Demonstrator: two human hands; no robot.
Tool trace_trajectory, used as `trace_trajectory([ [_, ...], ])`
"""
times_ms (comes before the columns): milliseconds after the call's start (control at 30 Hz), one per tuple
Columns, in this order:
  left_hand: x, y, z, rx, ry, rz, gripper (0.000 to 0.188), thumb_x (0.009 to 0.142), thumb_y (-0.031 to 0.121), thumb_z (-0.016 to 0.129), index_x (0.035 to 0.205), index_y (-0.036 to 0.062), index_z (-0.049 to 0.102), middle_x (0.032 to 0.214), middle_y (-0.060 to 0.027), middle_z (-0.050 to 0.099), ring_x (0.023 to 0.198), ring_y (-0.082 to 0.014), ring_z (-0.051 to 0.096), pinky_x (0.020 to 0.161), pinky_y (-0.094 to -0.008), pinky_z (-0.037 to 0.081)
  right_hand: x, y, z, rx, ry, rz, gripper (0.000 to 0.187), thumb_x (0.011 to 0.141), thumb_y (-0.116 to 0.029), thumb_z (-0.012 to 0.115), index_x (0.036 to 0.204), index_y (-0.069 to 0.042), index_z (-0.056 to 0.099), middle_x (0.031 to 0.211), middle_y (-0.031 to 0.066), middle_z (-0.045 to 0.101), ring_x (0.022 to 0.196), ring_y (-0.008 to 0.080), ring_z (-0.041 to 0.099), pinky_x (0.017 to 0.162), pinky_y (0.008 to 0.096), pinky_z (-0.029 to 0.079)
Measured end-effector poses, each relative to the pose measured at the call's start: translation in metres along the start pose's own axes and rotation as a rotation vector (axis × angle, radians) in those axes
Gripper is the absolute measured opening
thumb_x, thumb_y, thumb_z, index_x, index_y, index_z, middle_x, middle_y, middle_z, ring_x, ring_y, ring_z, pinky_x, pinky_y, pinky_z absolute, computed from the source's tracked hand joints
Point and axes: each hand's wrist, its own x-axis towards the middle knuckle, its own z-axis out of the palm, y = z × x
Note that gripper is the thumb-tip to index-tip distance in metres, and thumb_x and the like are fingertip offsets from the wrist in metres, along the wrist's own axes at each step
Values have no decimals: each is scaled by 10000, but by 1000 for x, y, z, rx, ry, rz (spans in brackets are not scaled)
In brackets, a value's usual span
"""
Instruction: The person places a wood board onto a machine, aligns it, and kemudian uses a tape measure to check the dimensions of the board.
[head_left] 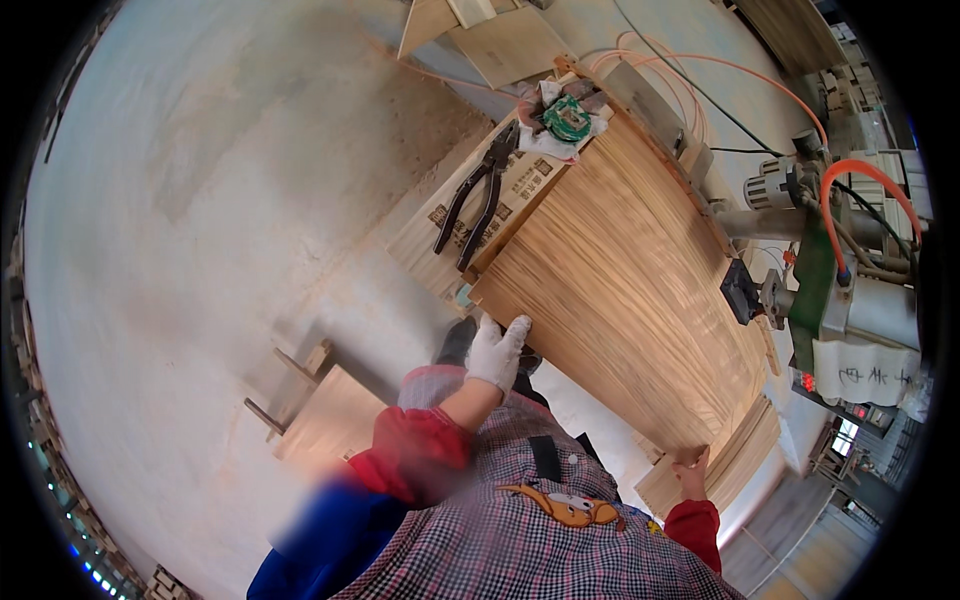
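A wide wooden panel (620, 270) with striped grain lies slantwise in front of me. My left hand (494, 352), in a white glove, is closed on the panel's near left corner. Bare, my right hand (690, 474) grips its near edge at the right end, the fingertips partly hidden. Beyond the left corner, black-handled pliers (486, 195) rest on a printed board (525, 180). A green roll (567, 118) sits on crumpled white and pinkish material (548, 145) at the panel's far left end.
To the right stands a machine with a metal cylinder (880, 310), a black pad (740, 292) and an orange hose (875, 168). More boards (745, 460) lie beside my right hand. A small wooden stool-like piece (330, 415) stands at left. Loose boards (510, 45) lie on the floor ahead.
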Motion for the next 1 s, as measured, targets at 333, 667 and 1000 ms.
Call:
trace_trajectory([
  [333,-6,19,4,-95,7,-98,393,868,183,540,1157,-31,382,1022,-110,550,927,-172,537,798,-259,430,-14,-25,8,33,36,104,1066,602,32,658,1414,-222,17,1362,58,286,922,181,531,581,311,427],
  [667,-4,17,3,-84,-1,-51,340,865,169,522,1122,12,365,867,-86,541,628,-124,554,496,-260,482,-12,-29,10,35,27,113,1094,588,37,686,1415,-208,11,1415,64,217,1023,207,483,534,283,423],
  [1000,5,2,-8,26,-36,-23,342,889,182,494,1173,43,363,1010,-91,546,777,-187,592,525,-292,517,0,-6,6,-124,48,-46,1078,559,31,720,1408,-98,69,1384,112,251,1144,238,415,758,328,457],
])
